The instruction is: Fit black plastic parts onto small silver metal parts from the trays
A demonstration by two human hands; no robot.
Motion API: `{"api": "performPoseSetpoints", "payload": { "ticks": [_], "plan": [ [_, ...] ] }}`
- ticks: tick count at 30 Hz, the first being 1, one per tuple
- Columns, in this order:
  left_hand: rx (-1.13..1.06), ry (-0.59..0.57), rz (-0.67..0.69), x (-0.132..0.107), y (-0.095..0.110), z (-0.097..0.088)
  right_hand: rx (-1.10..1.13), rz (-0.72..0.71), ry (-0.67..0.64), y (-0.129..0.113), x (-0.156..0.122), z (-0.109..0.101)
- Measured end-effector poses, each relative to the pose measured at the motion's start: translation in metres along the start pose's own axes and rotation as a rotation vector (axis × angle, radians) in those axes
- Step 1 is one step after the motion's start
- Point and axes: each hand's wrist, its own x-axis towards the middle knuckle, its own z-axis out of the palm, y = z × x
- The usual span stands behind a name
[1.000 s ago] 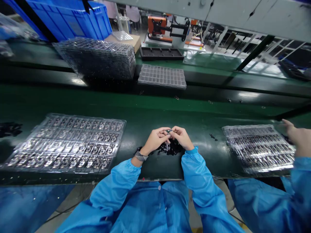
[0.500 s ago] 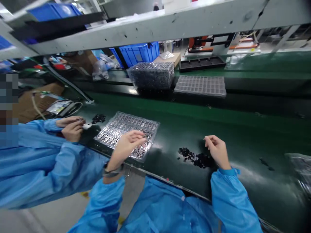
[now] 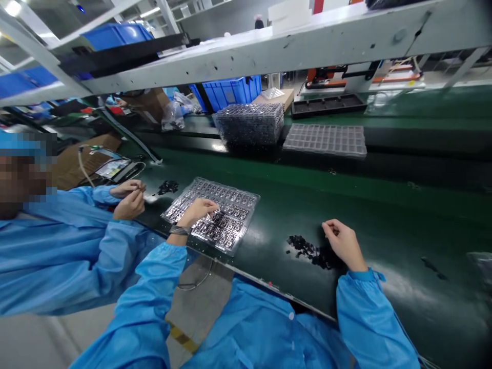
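Note:
My left hand point(image 3: 198, 210) reaches out over a clear plastic tray point(image 3: 246, 197) of small dark parts lying on the green belt. Its fingers are pinched together over the tray's middle rows, and what they hold is too small to make out. My right hand point(image 3: 343, 242) rests on the belt with its fingers curled, at the right edge of a loose pile of small black parts point(image 3: 307, 250). Both my sleeves are blue.
A co-worker in blue at the left holds a small part in both hands point(image 3: 128, 197) beside another black pile point(image 3: 168, 186). Across the belt stand a stack of clear trays point(image 3: 249, 123), a single clear tray point(image 3: 326, 139), a black tray point(image 3: 326, 105) and a blue crate point(image 3: 230, 92). A grey shelf beam point(image 3: 269, 48) runs overhead.
My hands were together over the black pile; the left has since gone to the tray at the left, the right stays by the pile. The view has swung left, showing the co-worker.

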Motion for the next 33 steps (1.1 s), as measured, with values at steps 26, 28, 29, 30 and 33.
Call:
{"api": "performPoseSetpoints", "payload": {
  "ticks": [26, 28, 29, 30, 33],
  "plan": [
    [0.057, -0.007, 0.141, 0.057, -0.013, 0.023, -0.081, 0.058, -0.041, 0.002, -0.001, 0.002],
    [0.090, -0.036, 0.158, 0.060, -0.011, 0.021, -0.084, 0.054, -0.038, 0.002, -0.001, 0.003],
    [0.097, -0.041, 0.162, 0.061, -0.010, 0.020, -0.086, 0.053, -0.033, 0.002, -0.001, 0.003],
    [0.097, -0.038, 0.163, 0.061, -0.009, 0.019, -0.088, 0.053, -0.029, 0.001, -0.001, 0.003],
    [0.115, -0.003, 0.182, 0.067, 0.002, 0.016, -0.104, 0.075, -0.022, 0.000, -0.001, 0.003]
  ]
}}
